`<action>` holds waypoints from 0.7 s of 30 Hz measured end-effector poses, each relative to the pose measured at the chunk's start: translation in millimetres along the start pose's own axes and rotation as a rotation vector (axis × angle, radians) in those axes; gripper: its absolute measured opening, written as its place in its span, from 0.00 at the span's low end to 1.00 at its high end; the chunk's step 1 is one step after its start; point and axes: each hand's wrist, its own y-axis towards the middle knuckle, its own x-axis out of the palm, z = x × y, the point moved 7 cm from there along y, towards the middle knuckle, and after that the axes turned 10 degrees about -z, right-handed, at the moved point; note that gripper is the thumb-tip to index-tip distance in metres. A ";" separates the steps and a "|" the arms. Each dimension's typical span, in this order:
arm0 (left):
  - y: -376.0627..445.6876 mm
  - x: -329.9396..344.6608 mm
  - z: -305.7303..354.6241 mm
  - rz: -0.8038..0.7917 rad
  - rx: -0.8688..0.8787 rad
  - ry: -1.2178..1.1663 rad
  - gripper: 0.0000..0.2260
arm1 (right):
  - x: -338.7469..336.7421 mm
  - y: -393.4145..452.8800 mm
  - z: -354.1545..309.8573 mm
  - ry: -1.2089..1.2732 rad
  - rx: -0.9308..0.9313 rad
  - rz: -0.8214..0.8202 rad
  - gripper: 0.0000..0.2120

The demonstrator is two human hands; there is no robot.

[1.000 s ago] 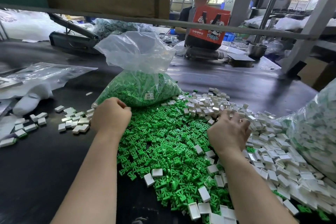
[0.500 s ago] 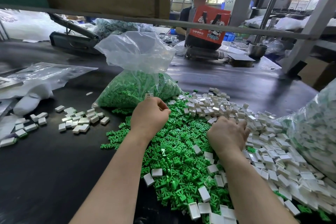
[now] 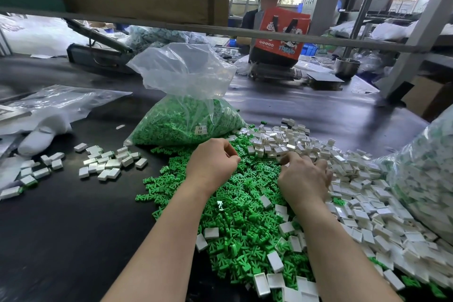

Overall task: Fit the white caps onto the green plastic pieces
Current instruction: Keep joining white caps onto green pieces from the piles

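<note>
My left hand [image 3: 212,164] hovers over the heap of green pieces [image 3: 245,216], its fingers curled into a loose fist; whether anything sits inside the curl I cannot tell. My right hand [image 3: 304,174] rests where the green heap meets the white caps [image 3: 367,193], fingers bent down into the pile with the tips buried among the caps, so I cannot tell whether they grip one. The green pieces are small, matte, branching bits of plastic, tangled together in a wide mound on the dark, smooth counter [image 3: 61,240]. The caps are little glossy rectangular shells, some lying hollow side up, and they spill in a thick drift along the right of the green mound, with a few strays scattered on top of it. Just beyond my left hand stands a clear, crinkled plastic bag [image 3: 186,105], its lower half packed with more green pieces and its neck loose and puffed up. To the left on the counter lies a small separate cluster of finished blocks [image 3: 107,162], white with a sliver of green showing on some. Farther left is a soft white glove [image 3: 39,137] lying on flat clear plastic sheeting [image 3: 61,98]. At the right edge bulges another clear bag [image 3: 426,167] filled with white and green parts.
</note>
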 end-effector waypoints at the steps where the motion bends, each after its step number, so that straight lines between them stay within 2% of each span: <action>1: 0.2 0.4 0.1 -0.002 0.001 0.000 0.03 | 0.0 -0.6 0.6 -0.004 0.021 -0.007 0.16; 5: 0.4 0.9 -0.5 -0.005 0.005 -0.008 0.03 | -0.4 -1.4 5.6 -0.068 0.129 -0.038 0.16; 10: 0.0 1.7 0.2 -0.017 0.008 -0.020 0.04 | -1.8 -0.9 5.5 -0.062 0.132 -0.045 0.03; 13: -0.1 2.5 1.4 -0.028 0.008 -0.030 0.03 | -1.3 0.2 5.1 -0.042 0.117 -0.020 0.05; 15: 0.0 3.7 2.1 -0.037 0.010 -0.055 0.03 | -5.1 0.4 4.2 -0.014 0.093 0.052 0.06; 18: 0.2 8.8 1.8 -0.068 0.013 -0.131 0.02 | -10.3 1.4 1.6 0.155 0.006 0.138 0.02; 21: 1.0 17.4 2.1 -0.115 0.021 -0.218 0.02 | -8.1 4.1 -3.5 0.619 -0.111 0.032 0.03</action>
